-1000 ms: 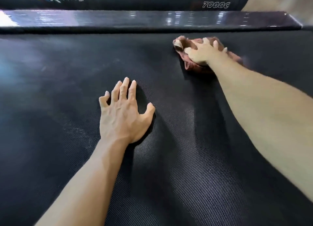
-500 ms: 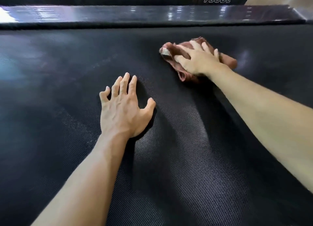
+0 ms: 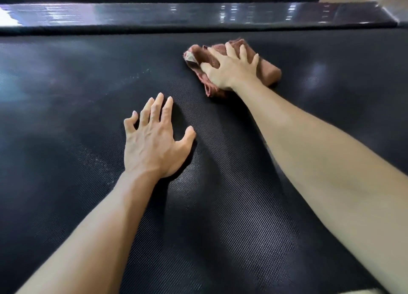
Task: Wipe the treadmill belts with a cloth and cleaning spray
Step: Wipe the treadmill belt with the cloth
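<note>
A black treadmill belt (image 3: 220,227) with a fine woven, dimpled texture fills the view. The right hand (image 3: 229,69) presses a crumpled reddish-brown terry cloth (image 3: 268,69) flat against the belt's far side, fingers (image 3: 229,49) spread open over it. The left hand (image 3: 154,146) rests palm-down on the bare belt nearer the body, fingers splayed, holding nothing. A glossy dark side rail (image 3: 198,14) borders the belt beyond, reflecting ceiling lights.

right hand (image 3: 229,69) flat on cloth (image 3: 268,69), left hand (image 3: 154,148) on belt (image 3: 66,183)
</note>
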{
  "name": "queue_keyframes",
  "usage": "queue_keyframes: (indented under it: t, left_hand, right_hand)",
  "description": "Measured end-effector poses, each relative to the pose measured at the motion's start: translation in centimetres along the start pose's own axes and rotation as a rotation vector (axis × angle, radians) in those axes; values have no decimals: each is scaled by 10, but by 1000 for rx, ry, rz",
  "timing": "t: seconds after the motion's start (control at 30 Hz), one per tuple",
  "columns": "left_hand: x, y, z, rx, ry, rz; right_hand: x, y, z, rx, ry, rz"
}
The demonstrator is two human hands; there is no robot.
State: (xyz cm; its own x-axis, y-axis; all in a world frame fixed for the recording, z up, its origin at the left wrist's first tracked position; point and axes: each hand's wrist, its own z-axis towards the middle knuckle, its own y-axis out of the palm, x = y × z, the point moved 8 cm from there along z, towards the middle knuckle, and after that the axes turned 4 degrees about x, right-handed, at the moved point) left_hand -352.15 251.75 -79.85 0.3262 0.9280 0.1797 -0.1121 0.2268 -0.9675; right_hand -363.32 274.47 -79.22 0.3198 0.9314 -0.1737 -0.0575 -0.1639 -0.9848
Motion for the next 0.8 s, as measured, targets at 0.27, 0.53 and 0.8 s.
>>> queue_keyframes:
  t: [0.27,0.53,0.8]
  left_hand:
    - [-4,-31,-11,117,-85,-281]
    - [29,-56,-117,87,-213,-327]
    - [88,-78,-227,-16,-171,-280]
  right_hand:
    - [16,-7,-90,9,61,26]
    - [45,-12,-228,-64,20,22]
    - [103,-28,-336,-104,38,-5]
